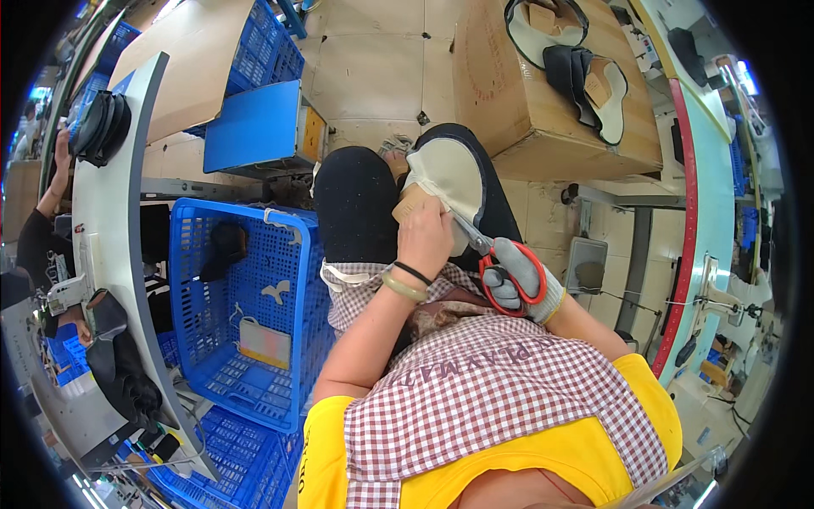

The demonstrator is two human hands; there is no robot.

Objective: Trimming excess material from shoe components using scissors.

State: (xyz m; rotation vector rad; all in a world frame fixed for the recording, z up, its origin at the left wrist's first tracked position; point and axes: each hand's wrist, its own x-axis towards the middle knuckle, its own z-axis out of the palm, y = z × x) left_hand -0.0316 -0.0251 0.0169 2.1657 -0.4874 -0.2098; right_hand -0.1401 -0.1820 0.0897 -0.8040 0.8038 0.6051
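Observation:
Across my lap lies a shoe upper (454, 178) with its cream lining facing up and a dark edge around it. My bare left hand (424, 237) is closed on the near edge of the upper, beside a tan patch (413, 202). My right hand (519, 276), in a grey-and-white glove, grips scissors (480, 242) with red handles. The blades point away from me and lie at the upper's near edge, next to my left fingers. Whether the blades are apart is hard to make out.
To my left stands a blue plastic crate (305, 331) with a few scraps inside. A cardboard box (500, 110) ahead right carries more uppers (585, 89). Worktables with a grey edge (140, 254) and a red edge (688, 229) flank me. Another person's arm (55, 182) shows far left.

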